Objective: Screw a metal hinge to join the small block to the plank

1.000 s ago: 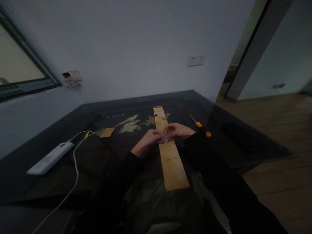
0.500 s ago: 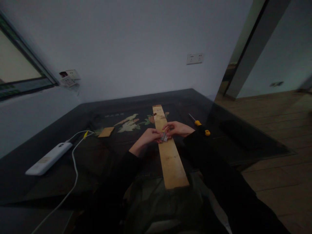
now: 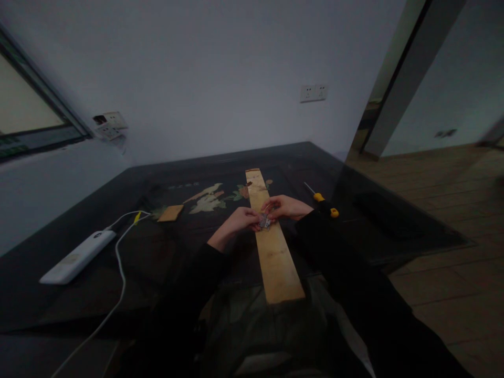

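Note:
A long light wooden plank (image 3: 275,252) lies on the dark table (image 3: 157,252), running away from me. Over its middle, my left hand (image 3: 241,220) and my right hand (image 3: 284,207) meet, both pinching a small shiny metal piece (image 3: 265,221) that looks like a hinge. The fingers of both hands are curled onto it. Dark sleeves cover both forearms.
A yellow-and-black screwdriver (image 3: 323,203) lies right of my right hand. A small wooden block (image 3: 170,212) sits to the left, near a white power strip (image 3: 76,257) with its white cable (image 3: 118,262). Wall sockets (image 3: 313,93) are on the far wall; wooden floor to the right.
The hands stay over the plank with the metal piece, fingers shifting slightly. The view has drifted a little.

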Demonstrator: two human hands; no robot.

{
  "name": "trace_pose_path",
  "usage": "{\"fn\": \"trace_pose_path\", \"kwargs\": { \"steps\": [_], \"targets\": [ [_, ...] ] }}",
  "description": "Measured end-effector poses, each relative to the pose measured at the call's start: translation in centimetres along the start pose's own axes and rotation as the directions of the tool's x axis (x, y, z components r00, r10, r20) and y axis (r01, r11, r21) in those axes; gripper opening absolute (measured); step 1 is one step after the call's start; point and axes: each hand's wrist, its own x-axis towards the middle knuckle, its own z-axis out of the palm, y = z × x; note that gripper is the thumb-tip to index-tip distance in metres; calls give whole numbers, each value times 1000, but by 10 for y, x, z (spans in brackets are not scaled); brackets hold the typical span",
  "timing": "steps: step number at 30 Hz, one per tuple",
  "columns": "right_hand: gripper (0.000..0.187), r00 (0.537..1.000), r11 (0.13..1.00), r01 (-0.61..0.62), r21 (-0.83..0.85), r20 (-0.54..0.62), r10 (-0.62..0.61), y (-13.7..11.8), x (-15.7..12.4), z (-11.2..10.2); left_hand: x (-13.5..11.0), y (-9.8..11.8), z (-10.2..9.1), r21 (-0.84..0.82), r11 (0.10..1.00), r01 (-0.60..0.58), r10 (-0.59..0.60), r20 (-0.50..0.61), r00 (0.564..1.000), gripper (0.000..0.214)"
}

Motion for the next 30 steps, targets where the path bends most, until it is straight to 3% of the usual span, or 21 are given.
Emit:
{"fn": "trace_pose_path", "kwargs": {
  "steps": [30],
  "targets": [
    [34,997,989,-64,-134,26,68,1,1,2,0,-3,-2,43,999,6,-8,52,999,8]
  ]
}}
